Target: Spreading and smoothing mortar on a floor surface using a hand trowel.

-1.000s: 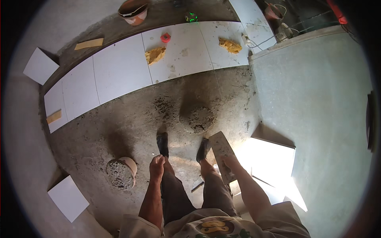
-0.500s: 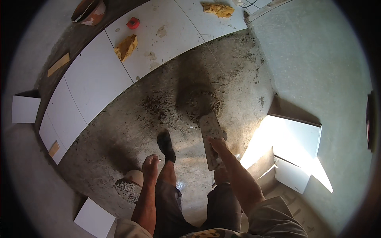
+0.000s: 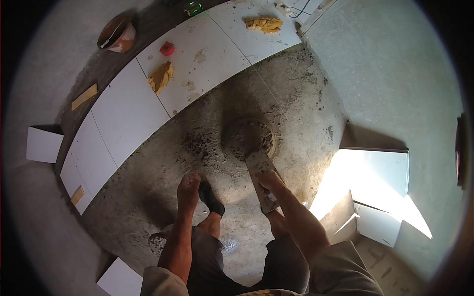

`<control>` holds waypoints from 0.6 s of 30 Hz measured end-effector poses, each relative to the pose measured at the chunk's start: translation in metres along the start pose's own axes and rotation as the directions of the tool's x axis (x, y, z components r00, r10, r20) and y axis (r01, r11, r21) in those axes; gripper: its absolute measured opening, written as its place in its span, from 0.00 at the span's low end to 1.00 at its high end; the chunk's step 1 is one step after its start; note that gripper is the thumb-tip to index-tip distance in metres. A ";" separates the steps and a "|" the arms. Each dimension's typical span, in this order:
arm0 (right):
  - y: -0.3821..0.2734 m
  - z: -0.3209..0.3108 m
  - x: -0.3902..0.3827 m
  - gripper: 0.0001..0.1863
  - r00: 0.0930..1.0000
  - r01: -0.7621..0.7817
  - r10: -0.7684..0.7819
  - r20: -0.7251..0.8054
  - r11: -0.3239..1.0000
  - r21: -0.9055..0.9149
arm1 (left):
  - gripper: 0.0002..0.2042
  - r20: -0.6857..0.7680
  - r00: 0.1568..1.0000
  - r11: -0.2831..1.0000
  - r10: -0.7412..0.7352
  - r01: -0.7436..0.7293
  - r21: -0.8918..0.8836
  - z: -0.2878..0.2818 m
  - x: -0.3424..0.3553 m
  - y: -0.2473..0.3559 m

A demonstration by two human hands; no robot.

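My right hand (image 3: 269, 180) is wrapped round the handle of a long rectangular steel trowel (image 3: 256, 163), its blade smeared with mortar. The far end of the trowel overlaps the near rim of a round container of dark wet mortar (image 3: 245, 135) on the concrete floor. My left hand (image 3: 188, 188) hangs in the air to the left with its fingers curled in, and nothing shows in it. Beneath my left forearm, mostly hidden, stands a second container with grey rubble-like mortar (image 3: 157, 241).
White tiles (image 3: 129, 103) are laid across the far left, bearing crumpled yellow paper (image 3: 161, 77) and a red tape measure (image 3: 167, 48). An orange bucket (image 3: 118, 37) stands behind them. Loose tiles (image 3: 380, 170) lean at the right wall in sunlight. A green-lit device (image 3: 193, 8) sits far back.
My view has tilted, so the floor and tiles sit lower. My left hand has moved forward, now beside my dark-covered foot. The trowel stays in my right hand at the mortar container.
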State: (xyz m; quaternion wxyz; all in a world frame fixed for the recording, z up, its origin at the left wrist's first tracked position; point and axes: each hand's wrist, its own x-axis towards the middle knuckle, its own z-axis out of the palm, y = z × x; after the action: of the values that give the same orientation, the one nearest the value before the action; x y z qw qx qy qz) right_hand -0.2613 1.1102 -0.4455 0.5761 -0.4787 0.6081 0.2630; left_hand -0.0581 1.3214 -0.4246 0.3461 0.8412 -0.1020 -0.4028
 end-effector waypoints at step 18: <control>0.057 -0.069 0.105 0.23 0.761 0.416 -0.648 0.006 0.481 -0.772 | 0.24 -0.232 0.886 0.890 0.401 -0.437 -0.132 0.148 0.199 -0.028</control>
State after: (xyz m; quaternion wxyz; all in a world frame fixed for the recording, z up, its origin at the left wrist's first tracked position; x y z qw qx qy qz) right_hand -0.3297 1.0441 -0.5452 0.2911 -0.8661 0.3435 0.2172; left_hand -0.0416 1.1783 -0.6290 0.5084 0.8000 -0.2097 -0.2398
